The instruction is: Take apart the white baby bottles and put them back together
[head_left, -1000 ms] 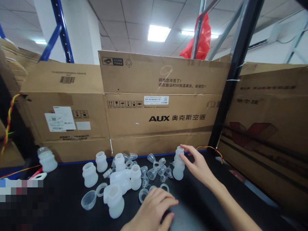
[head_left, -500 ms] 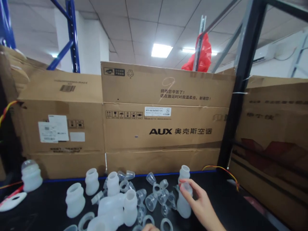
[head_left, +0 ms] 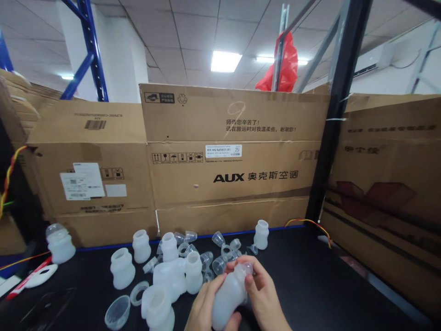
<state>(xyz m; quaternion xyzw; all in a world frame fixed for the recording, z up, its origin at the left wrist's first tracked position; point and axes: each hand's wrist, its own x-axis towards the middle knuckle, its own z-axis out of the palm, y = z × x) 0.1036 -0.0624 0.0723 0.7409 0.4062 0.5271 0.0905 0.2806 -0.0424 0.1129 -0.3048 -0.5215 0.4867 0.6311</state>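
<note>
A milky white plastic bottle point(head_left: 225, 299) leans to the upper right between my two hands. My left hand point(head_left: 203, 305) is wrapped round its lower body. At the bottle's neck, the fingers and thumb of my right hand point(head_left: 263, 294) close round the top, where a clear cap-like piece point(head_left: 247, 267) sits on the mouth. How firmly that piece is seated cannot be seen. Just behind my hands lie several clear plastic cups and rings point(head_left: 218, 264). An open-mouthed white bottle point(head_left: 193, 273) stands to the left of my left hand.
More white bottles point(head_left: 122, 269) stand or lie on the black tabletop point(head_left: 310, 285). A clear bowl-shaped piece point(head_left: 117, 312) and a translucent ring point(head_left: 139, 293) are at front left. A capped bottle point(head_left: 60, 243) stands far left near a red-and-white pen point(head_left: 29, 278). Cardboard point(head_left: 234, 184) walls the back.
My right hand has brought the bottle from the right toward the front middle and tilted it. My left hand has come up and taken hold of its body. The view has shifted slightly.
</note>
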